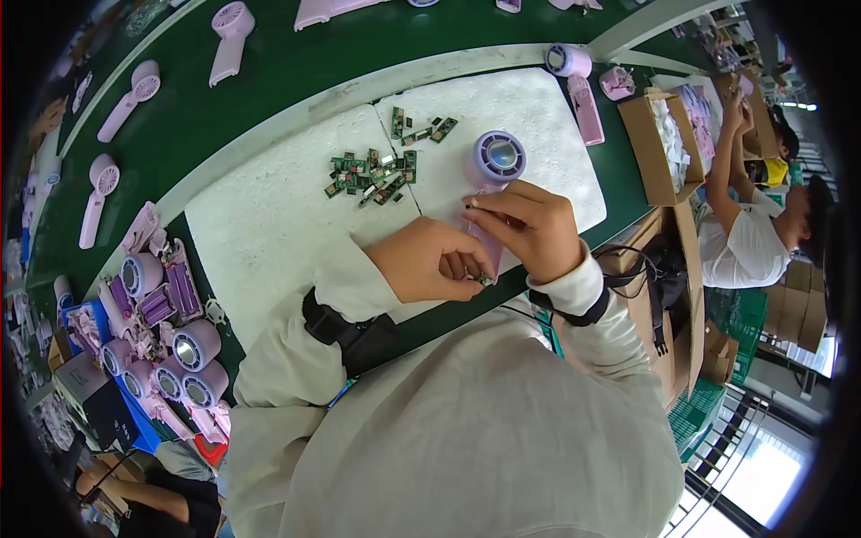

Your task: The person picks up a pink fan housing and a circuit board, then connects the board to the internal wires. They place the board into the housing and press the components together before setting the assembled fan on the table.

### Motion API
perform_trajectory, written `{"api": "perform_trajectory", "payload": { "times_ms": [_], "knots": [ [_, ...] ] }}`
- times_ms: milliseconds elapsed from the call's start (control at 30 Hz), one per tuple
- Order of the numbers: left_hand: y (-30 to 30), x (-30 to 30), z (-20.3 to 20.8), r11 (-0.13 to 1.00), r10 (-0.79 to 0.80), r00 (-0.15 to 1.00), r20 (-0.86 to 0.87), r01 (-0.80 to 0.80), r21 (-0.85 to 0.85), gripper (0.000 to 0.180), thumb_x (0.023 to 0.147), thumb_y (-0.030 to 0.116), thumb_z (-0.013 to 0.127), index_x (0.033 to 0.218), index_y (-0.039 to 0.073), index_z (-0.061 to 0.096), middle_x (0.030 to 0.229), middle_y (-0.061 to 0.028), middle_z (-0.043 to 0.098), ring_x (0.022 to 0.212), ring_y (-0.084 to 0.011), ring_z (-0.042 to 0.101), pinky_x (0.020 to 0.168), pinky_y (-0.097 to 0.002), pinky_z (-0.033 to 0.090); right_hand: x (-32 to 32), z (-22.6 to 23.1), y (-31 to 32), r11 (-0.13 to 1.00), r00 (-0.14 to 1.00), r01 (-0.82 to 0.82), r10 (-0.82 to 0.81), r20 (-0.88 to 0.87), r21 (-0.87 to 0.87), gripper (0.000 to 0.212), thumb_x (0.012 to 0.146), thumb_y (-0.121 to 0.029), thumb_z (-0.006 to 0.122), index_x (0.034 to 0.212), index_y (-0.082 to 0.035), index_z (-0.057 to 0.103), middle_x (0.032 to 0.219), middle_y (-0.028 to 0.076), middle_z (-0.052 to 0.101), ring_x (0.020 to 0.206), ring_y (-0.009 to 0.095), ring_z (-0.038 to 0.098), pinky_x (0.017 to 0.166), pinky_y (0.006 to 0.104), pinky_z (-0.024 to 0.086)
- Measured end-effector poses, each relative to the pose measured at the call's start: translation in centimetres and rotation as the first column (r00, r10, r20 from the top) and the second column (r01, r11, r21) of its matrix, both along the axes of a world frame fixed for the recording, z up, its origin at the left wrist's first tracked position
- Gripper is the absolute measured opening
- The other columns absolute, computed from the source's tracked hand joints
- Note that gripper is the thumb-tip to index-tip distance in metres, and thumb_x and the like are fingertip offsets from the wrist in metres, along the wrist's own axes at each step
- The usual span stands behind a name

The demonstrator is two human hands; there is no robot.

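Your right hand has its thumb and fingers pinched together on a small dark piece, just above the handle of a pale pink-and-lilac plastic handheld fan. Your left hand has its grip closed on the lower end of that handle, and a small green circuit board shows at its fingertips. The fan lies at the near edge of a white foam sheet on the green desk, its round head pointing away from you.

Beyond your left hand, a loose heap of green circuit boards sits on the foam. Right of the foam, a brown cardboard box stands open, filled with white pieces; pink parts show just behind it. Nearer you, a larger open cardboard box holds a black bag with straps. Green plastic crates stand past it. On your left, lilac fan heads and pink casings are piled up, with a blue container partly visible beneath; its other contents are hidden.
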State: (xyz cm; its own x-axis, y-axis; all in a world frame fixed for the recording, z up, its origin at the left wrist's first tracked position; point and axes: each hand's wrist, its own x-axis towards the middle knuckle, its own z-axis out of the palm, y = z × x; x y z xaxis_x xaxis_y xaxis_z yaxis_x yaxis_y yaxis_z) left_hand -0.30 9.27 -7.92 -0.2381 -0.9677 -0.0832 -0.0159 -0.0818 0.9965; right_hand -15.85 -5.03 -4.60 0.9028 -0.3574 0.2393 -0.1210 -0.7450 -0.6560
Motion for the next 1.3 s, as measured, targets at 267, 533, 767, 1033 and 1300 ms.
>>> {"api": "perform_trajectory", "payload": {
  "times_ms": [267, 533, 767, 1033, 1300],
  "knots": [
    [-0.2, 1.9, -0.4, 0.904, 0.419, 0.797, -0.434, -0.414, 0.112, 0.025, 0.095, 0.0, 0.065, 0.119, -0.006, 0.063, 0.108, -0.0112, 0.067, 0.089, -0.0163, 0.069, 0.082, -0.0295, 0.058, 0.4, 0.0, 0.7, 0.998, 0.998, 0.058, -0.058, 0.004, -0.025, 0.017, 0.081, -0.003, 0.077, 0.098, -0.001, 0.075, 0.078, 0.009, 0.064, 0.065, 0.021, 0.065, 0.059, 0.0298, 0.052],
    [-0.5, 0.1, -1.1, 0.842, 0.525, 0.766, -0.371, -0.53, 0.099, 0.03, 0.095, -0.002, 0.063, 0.125, -0.005, 0.062, 0.112, -0.0104, 0.067, 0.098, -0.0163, 0.068, 0.086, -0.0291, 0.057, -0.3, -0.6, 1.0, 0.99, 0.991, 0.133, -0.133, 0.01, 0.054, 0.017, 0.082, -0.002, 0.077, 0.097, 0.002, 0.073, 0.071, 0.007, 0.056, 0.057, 0.013, 0.05, 0.054, 0.0271, 0.041],
    [-0.3, -0.4, -0.9, 0.797, 0.583, 0.777, -0.239, -0.604, -0.02, 0.032, 0.096, -0.002, 0.063, 0.128, -0.003, 0.063, 0.112, -0.0094, 0.068, 0.101, -0.0154, 0.068, 0.09, -0.0289, 0.055, -0.3, -0.4, 1.0, 0.98, 0.985, 0.171, -0.173, 0.013, 0.106, 0.015, 0.085, -0.003, 0.075, 0.099, 0.003, 0.071, 0.071, 0.007, 0.054, 0.057, 0.014, 0.046, 0.054, 0.0287, 0.038],
    [-0.7, -0.9, -0.9, 0.721, 0.646, 0.761, -0.061, -0.635, -0.278, 0.028, 0.093, -0.003, 0.066, 0.121, 0.0, 0.067, 0.105, -0.0133, 0.072, 0.091, -0.0179, 0.073, 0.084, -0.0292, 0.058, -0.8, 0.7, 0.1, 0.996, 0.996, 0.084, -0.084, 0.018, 0.019, 0.016, 0.088, -0.004, 0.074, 0.102, 0.003, 0.069, 0.073, 0.008, 0.054, 0.059, 0.016, 0.049, 0.055, 0.0299, 0.04],
    [-0.1, -0.3, -0.4, 0.805, 0.532, 0.845, 0.055, -0.485, -0.341, 0.025, 0.094, -0.005, 0.065, 0.119, -0.005, 0.068, 0.114, -0.0143, 0.071, 0.101, -0.0187, 0.07, 0.09, -0.03, 0.058, -0.9, 1.6, -1.7, 0.983, 0.992, -0.122, 0.124, 0.005, -0.136, 0.014, 0.087, -0.005, 0.076, 0.098, 0.001, 0.069, 0.073, 0.008, 0.054, 0.059, 0.016, 0.051, 0.057, 0.0297, 0.043]
  ]
}}
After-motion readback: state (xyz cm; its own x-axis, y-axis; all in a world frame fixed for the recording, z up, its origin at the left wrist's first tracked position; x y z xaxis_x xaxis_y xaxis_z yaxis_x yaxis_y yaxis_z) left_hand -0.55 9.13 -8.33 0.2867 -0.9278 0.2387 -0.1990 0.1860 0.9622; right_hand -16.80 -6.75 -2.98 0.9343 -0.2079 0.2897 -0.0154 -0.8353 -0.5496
